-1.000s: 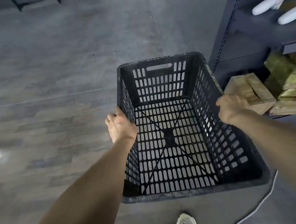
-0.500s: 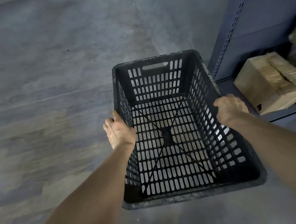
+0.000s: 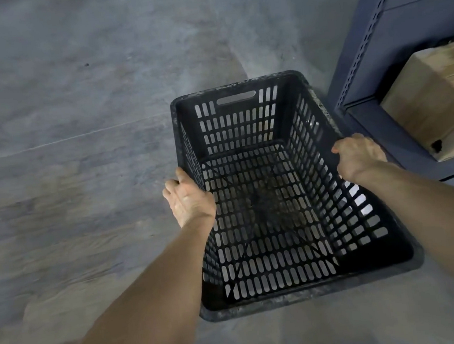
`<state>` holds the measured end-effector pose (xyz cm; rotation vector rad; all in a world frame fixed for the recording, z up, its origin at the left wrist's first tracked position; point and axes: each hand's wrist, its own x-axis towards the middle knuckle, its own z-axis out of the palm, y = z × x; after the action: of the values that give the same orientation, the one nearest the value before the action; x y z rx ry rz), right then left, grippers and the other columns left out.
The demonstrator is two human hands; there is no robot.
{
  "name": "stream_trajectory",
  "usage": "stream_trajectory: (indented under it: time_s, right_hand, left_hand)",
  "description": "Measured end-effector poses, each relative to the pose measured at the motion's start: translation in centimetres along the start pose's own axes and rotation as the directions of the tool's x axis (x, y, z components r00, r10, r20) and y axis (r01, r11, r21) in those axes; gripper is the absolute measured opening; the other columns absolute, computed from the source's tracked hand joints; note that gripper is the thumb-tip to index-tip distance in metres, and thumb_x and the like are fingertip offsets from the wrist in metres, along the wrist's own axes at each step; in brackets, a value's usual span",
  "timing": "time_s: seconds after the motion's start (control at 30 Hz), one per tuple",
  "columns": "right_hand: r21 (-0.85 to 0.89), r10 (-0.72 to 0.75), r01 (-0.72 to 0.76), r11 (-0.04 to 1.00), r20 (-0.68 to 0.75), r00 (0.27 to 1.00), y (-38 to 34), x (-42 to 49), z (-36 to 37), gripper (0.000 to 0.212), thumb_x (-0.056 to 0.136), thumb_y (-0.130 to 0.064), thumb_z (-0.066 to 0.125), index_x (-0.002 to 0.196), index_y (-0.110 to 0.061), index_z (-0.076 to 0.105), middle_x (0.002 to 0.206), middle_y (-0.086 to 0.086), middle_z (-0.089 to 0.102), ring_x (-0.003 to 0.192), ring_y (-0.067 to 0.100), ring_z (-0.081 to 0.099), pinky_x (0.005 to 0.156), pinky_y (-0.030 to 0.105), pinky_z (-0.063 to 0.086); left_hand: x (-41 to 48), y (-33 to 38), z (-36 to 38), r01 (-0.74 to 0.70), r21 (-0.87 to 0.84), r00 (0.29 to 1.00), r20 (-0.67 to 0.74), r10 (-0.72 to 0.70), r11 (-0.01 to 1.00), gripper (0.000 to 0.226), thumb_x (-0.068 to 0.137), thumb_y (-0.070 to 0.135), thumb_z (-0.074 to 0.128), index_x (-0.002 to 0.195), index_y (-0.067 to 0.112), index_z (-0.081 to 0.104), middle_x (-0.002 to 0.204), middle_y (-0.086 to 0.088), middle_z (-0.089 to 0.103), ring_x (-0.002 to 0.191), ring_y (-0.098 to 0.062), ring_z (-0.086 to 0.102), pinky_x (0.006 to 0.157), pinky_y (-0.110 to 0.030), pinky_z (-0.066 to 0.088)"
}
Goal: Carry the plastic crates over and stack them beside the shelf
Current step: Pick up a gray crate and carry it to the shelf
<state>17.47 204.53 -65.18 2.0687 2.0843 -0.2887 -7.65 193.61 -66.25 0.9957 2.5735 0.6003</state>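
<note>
Black slatted crate (image 3: 287,302) gripped at long-side rims by left hand (image 3: 189,201) and right hand (image 3: 358,155); long axis held parallel to shelf (image 3: 363,95), just beside right hand.

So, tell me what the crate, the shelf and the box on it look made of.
Crate: black moulded plastic, matte, rim scuffed pale, walls and base slotted. Shelf: probably painted metal, dark blue, punched holes up its post. Box: brown cardboard, dull, torn dark hole near a corner.
</note>
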Motion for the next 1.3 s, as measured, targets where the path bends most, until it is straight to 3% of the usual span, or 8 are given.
stream_trajectory:
  time_s: [0.43, 1.03, 1.23, 1.3]
  right_hand:
    - [0.027, -0.015, 0.015, 1.000, -0.005, 1.000, 0.7, 1.5, 2.9, 0.048, 0.086, 0.003, 0.055, 0.131, -0.014, 0.057, 0.130, 0.017, 0.045, 0.123, 0.036, 0.043, 0.101, 0.044, 0.045]
    - [-0.050, -0.007, 0.007, 0.999, 0.002, 1.000, 0.8, 2.5, 4.6, 0.047, 0.088, 0.002, 0.053, 0.132, -0.012, 0.055, 0.131, 0.017, 0.044, 0.122, 0.036, 0.044, 0.098, 0.041, 0.045]
    - [-0.073, 0.005, 0.000, 0.997, 0.074, 0.997, -0.1, 1.5, 3.3, 0.052, 0.081, -0.002, 0.057, 0.131, -0.012, 0.049, 0.131, 0.017, 0.037, 0.124, 0.038, 0.038, 0.099, 0.054, 0.044]
    - [-0.057, -0.024, 0.029, 0.998, 0.077, 0.997, -0.7, 0.3, 1.8, 0.052, 0.082, -0.001, 0.056, 0.132, -0.010, 0.046, 0.135, 0.017, 0.033, 0.126, 0.039, 0.035, 0.100, 0.050, 0.043]
  left_hand:
    - [0.3, -1.0, 3.1, 0.028, 0.013, 1.000, 0.001, -0.028, 1.000, 0.063, 0.085, -0.004, 0.050, 0.144, 0.007, 0.032, 0.129, -0.017, 0.041, 0.122, -0.032, 0.036, 0.099, -0.038, 0.040]
    - [0.7, -2.1, 5.9, 0.008, 0.015, 1.000, -0.013, -0.008, 1.000, 0.067, 0.085, -0.007, 0.044, 0.148, 0.010, 0.028, 0.128, -0.018, 0.042, 0.120, -0.032, 0.037, 0.098, -0.039, 0.040]
    - [0.4, -1.6, 4.8, -0.044, 0.221, 0.998, 0.062, 0.031, 0.974, 0.072, 0.081, -0.003, 0.056, 0.145, 0.009, 0.025, 0.127, -0.016, 0.037, 0.114, -0.030, 0.039, 0.096, -0.034, 0.040]
    - [-0.3, -0.8, 3.5, -0.057, 0.288, 0.997, 0.071, 0.038, 0.956, 0.067, 0.079, -0.003, 0.058, 0.139, 0.008, 0.031, 0.126, -0.015, 0.037, 0.113, -0.029, 0.039, 0.094, -0.033, 0.040]
